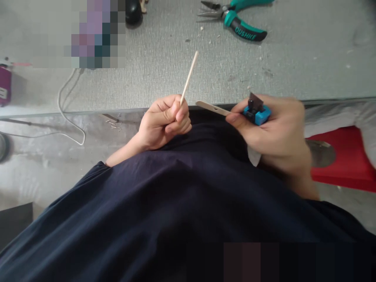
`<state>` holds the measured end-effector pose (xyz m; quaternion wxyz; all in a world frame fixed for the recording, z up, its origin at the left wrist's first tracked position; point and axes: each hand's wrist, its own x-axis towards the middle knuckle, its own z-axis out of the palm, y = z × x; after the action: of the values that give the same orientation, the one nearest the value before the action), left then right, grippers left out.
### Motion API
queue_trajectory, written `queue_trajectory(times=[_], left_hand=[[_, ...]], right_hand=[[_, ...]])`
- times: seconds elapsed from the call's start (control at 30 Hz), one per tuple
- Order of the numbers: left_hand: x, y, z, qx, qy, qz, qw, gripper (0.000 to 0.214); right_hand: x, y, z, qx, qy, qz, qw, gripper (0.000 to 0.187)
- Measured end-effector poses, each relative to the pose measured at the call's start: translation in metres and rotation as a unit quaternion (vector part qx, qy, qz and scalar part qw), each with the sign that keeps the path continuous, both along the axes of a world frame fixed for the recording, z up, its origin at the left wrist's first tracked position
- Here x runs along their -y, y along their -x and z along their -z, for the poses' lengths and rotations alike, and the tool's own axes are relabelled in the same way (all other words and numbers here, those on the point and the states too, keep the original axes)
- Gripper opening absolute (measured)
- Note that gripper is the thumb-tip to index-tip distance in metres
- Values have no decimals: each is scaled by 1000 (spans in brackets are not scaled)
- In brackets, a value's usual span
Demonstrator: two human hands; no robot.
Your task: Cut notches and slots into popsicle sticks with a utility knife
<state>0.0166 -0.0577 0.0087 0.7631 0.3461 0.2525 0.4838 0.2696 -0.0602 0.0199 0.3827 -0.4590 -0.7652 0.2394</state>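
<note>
A thin round wooden stick (pixel 189 76) rises from my left hand (pixel 166 119), pinched between the thumb and fingers and tilted up to the right. My right hand (pixel 272 123), slightly blurred, is closed around two things. Between its thumb and forefinger is a flat wooden craft stick (pixel 213 108) with a small hole, its rounded end pointing left. A blue and black cutter (pixel 258 112) with a short dark blade sticks up out of the same hand; the rest of its handle is hidden in the palm. Both hands are at the table's near edge, apart from each other.
Long-nose pliers (pixel 235 19) with teal and black handles lie spread on the grey table (pixel 158 58). Small wood crumbs are scattered nearby. A white cable (pixel 60 92) hangs over the edge at left. A purple box (pixel 5 86) stands far left; a red stool (pixel 346 156) is at right.
</note>
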Motion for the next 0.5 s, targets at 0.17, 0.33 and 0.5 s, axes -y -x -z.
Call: queue_trajectory(times=[0.17, 0.33, 0.5], left_hand=[[1, -1, 11, -31, -69, -56, 996, 48], [0, -3, 19, -89, -90, -65, 990, 47], [0, -2, 12, -95, -103, -54, 989, 47]], right_hand=[[-25, -14, -11, 176, -68, 157, 969, 23], [-57, -8, -9, 269, -66, 162, 947, 62], [-47, -3, -10, 212, -95, 148, 961, 46]])
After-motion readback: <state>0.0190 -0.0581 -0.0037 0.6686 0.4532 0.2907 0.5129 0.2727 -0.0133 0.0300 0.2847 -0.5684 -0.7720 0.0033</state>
